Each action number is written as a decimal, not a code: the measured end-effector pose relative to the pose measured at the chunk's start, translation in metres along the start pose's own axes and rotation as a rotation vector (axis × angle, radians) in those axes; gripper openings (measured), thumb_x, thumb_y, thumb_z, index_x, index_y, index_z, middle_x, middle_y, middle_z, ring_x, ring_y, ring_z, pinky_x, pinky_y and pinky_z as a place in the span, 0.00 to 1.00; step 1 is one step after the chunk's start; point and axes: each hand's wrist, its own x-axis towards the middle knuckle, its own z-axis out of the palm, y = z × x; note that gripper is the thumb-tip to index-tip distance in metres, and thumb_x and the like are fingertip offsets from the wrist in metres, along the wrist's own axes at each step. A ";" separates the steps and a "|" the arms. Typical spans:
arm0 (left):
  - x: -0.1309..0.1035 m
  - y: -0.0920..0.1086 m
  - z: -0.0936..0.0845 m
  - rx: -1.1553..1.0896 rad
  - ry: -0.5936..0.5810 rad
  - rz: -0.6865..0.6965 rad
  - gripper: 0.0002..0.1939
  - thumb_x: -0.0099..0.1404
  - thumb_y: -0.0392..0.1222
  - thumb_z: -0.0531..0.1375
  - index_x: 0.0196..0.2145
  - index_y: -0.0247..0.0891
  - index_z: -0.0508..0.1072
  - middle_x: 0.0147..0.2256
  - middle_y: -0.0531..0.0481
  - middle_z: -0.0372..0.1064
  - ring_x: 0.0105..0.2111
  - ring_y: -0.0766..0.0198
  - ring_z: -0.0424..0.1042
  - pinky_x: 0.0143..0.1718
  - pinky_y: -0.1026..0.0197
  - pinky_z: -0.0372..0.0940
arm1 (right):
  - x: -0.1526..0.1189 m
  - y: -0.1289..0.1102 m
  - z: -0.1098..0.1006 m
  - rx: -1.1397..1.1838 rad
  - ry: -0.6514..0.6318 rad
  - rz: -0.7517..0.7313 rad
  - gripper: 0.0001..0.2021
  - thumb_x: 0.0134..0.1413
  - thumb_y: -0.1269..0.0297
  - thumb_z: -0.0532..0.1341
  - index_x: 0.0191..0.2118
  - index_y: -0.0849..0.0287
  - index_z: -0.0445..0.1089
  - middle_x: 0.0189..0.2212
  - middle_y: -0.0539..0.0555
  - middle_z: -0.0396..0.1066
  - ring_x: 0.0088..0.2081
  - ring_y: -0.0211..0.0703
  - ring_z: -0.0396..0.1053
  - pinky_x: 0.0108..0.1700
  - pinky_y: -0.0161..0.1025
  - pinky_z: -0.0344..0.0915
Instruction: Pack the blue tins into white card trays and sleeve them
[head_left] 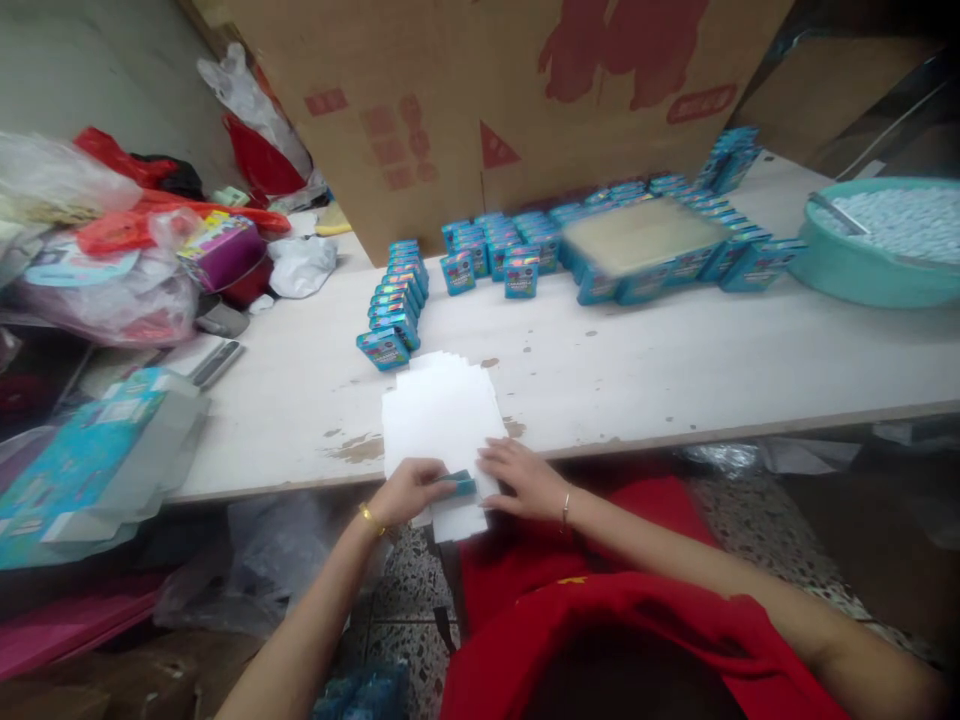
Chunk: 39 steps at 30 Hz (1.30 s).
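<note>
A stack of white die-cut card sheets (442, 410) lies at the table's front edge, its near end sticking out over the edge. My left hand (415, 487) pinches a small blue carton (459, 483) above the near end of the stack. Only the carton's edge and one narrow side show. My right hand (525, 476) rests to the right of the carton, its fingers stretched out over the right side of the sheets. Behind the stack stands a slanting row of small blue boxes (395, 305).
More blue boxes (521, 275) stand farther back, several beneath a tan board (645, 237). A turquoise basin (862, 275) full of small pale pieces sits at right. Printed blue card sheets (90, 450) and plastic bags (112, 300) crowd the left. A large cardboard box (450, 90) blocks the back.
</note>
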 end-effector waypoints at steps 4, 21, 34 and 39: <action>0.006 -0.004 -0.005 -0.132 -0.061 -0.086 0.19 0.53 0.54 0.63 0.22 0.33 0.69 0.19 0.57 0.58 0.22 0.72 0.55 0.24 0.67 0.53 | 0.002 -0.003 -0.003 0.018 -0.006 0.038 0.26 0.53 0.48 0.60 0.52 0.60 0.67 0.53 0.62 0.65 0.60 0.54 0.55 0.61 0.54 0.51; -0.027 0.121 -0.046 0.424 0.749 0.313 0.12 0.66 0.46 0.53 0.31 0.38 0.70 0.28 0.53 0.68 0.28 0.67 0.66 0.32 0.65 0.62 | -0.025 0.013 -0.065 0.026 0.543 0.223 0.31 0.60 0.58 0.54 0.66 0.52 0.43 0.63 0.59 0.49 0.63 0.53 0.47 0.62 0.55 0.52; 0.099 0.116 0.078 0.380 0.295 0.530 0.12 0.68 0.43 0.50 0.39 0.38 0.72 0.36 0.48 0.75 0.35 0.64 0.73 0.40 0.63 0.67 | -0.126 0.066 -0.117 -0.272 0.561 0.371 0.34 0.58 0.63 0.56 0.67 0.54 0.39 0.63 0.60 0.50 0.61 0.55 0.51 0.59 0.56 0.55; 0.119 0.154 0.094 0.406 0.123 0.622 0.14 0.69 0.44 0.49 0.44 0.40 0.72 0.42 0.46 0.74 0.42 0.62 0.73 0.47 0.60 0.65 | -0.126 0.076 -0.132 -0.312 0.379 0.296 0.20 0.60 0.68 0.53 0.57 0.52 0.62 0.54 0.57 0.65 0.47 0.50 0.68 0.49 0.48 0.66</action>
